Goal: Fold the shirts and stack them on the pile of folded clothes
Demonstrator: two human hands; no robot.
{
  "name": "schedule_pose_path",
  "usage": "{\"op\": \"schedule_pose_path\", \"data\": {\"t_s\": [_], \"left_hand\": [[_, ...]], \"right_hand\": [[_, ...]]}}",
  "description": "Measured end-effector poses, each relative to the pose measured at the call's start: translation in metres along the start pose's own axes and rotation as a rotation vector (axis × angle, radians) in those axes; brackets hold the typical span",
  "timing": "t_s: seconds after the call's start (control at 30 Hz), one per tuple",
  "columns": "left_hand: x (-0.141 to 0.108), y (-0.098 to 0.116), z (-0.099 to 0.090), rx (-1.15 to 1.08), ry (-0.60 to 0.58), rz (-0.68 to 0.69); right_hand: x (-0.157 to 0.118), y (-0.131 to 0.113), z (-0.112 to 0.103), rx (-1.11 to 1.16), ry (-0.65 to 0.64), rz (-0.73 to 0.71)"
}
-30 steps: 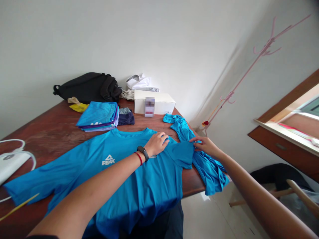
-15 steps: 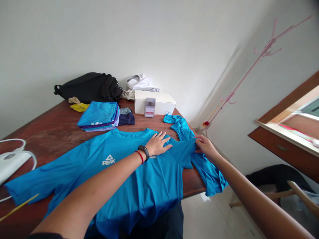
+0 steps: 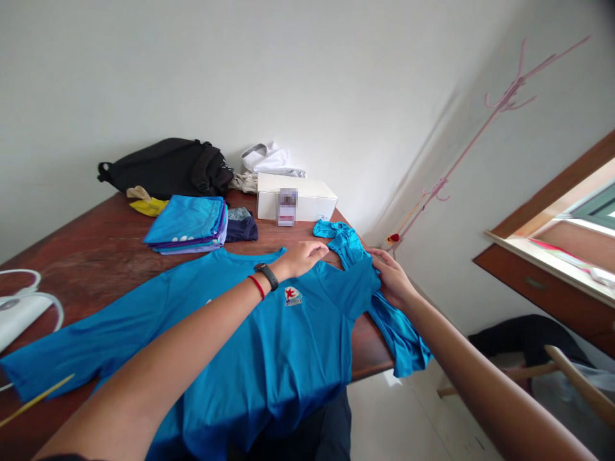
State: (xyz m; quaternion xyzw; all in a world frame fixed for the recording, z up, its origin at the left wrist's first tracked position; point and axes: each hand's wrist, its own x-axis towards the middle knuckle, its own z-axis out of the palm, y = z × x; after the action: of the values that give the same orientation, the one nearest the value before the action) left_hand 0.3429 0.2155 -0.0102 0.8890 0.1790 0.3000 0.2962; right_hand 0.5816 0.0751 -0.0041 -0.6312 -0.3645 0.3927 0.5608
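A blue short-sleeved T-shirt (image 3: 230, 333) lies spread front up over the table edge, its collar at the far side and a star emblem on the chest. My left hand (image 3: 303, 257), with a black wristband and a red cord, is at the shoulder by the collar. Its fingers are drawn together; what is between them is hidden. At the cuff of the right-hand sleeve is my right hand (image 3: 394, 276), its fingers closed around the cuff edge, partly hidden by the cloth. A crumpled blue garment (image 3: 401, 336) lies beneath and beyond that sleeve.
A folded stack of clothes (image 3: 185, 221) sits behind the shirt, near a dark folded cloth (image 3: 241, 227). Farther back are a black bag (image 3: 166, 166) and a white box (image 3: 317, 202). A white device (image 3: 24, 317) with a cord stands left; a pink coat rack (image 3: 464, 153) rises right.
My left hand has lifted from lying flat on the chest, turned on its side and moved to the shoulder, uncovering the emblem. My right hand has shifted its fingers at the cuff.
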Motion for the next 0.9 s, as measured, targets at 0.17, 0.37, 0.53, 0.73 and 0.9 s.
{"op": "schedule_pose_path", "data": {"t_s": [0.17,0.37,0.53,0.73,0.9], "left_hand": [[-0.041,0.014,-0.018,-0.204,-0.124,-0.196],[-0.081,0.04,-0.034,-0.987,-0.154,-0.679],[-0.083,0.044,-0.046,-1.232,-0.223,-0.837],[-0.091,0.029,-0.032,-0.938,-0.112,-0.895],[-0.094,0.026,-0.021,-0.727,-0.066,-0.706]], "right_hand": [[-0.005,-0.003,0.015,0.131,-0.031,0.005],[-0.011,-0.03,0.07,0.08,-0.116,0.007],[-0.013,-0.042,0.13,-0.005,-0.391,0.09],[-0.007,-0.029,0.133,-0.041,-0.545,-0.004],[0.026,0.006,0.091,-0.277,-0.261,-0.34]]}}
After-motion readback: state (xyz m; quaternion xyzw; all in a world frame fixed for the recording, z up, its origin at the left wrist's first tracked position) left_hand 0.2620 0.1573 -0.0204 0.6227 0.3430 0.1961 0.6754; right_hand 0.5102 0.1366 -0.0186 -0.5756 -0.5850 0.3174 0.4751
